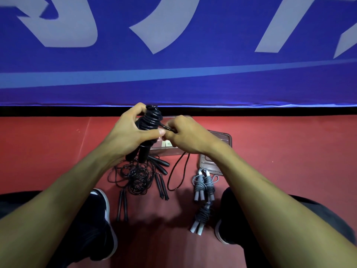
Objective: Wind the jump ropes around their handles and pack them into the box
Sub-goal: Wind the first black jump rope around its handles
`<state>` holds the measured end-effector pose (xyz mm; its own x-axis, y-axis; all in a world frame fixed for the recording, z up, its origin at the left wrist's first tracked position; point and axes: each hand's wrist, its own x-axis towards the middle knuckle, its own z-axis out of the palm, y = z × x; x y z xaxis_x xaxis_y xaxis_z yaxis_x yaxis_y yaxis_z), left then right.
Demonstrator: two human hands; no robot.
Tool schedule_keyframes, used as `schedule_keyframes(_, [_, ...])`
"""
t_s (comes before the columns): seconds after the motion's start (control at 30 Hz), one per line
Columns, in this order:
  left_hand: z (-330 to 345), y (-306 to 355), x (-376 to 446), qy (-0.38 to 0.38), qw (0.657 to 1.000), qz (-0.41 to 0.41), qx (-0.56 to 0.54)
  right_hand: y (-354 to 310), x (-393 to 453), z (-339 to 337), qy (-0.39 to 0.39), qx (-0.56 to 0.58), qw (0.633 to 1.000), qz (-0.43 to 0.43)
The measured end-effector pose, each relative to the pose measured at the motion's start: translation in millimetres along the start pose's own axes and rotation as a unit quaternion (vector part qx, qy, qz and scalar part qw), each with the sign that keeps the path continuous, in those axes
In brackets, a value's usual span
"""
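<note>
My left hand [126, 132] grips a black jump rope [150, 118] by its paired handles, with the cord coiled tightly round their upper part. My right hand [185, 136] pinches the cord's free end right beside the coil; a loose loop of that cord [176, 176] hangs down to the floor. Behind and under my hands stands the clear plastic box [222, 137], mostly hidden. On the floor lies a tangle of unwound black ropes [138, 176] with several black handles. Wound grey ropes [204, 184] lie to the right, with another wound grey rope [201, 217] nearer to me.
The floor is red. A blue banner wall [173, 55] rises just behind the box. My shoes [105, 215] flank the ropes left and right. The box lid [207, 163] lies beside the box under my right wrist.
</note>
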<state>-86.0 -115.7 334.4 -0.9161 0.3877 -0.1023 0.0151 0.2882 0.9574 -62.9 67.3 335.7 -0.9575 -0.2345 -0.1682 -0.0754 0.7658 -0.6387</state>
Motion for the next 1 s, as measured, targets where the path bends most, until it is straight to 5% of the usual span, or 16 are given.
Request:
schedule_keyframes(0.13, [-1.6,-1.3,1.7,0.043,0.998,-0.017,-0.047,2.1,-0.9,-0.5,-0.007,-0.009,1.000,0.011])
schedule_keyframes(0.33, [1.1,3.4,2.1,-0.025,0.974,-0.082,-0.209,4.9,0.9,-0.2,-0.010,-0.010,1.000,0.022])
schedule_keyframes(0.7, [-2.6,4.5,2.3,0.050,0.993,-0.055,-0.089,-1.4,0.2,1.0,0.008,0.009,1.000,-0.013])
schedule_keyframes(1.0, [-0.9,4.8,-0.4,0.002,0.998,-0.047,-0.049,-0.6,-0.4,0.4,0.005,0.010,1.000,-0.019])
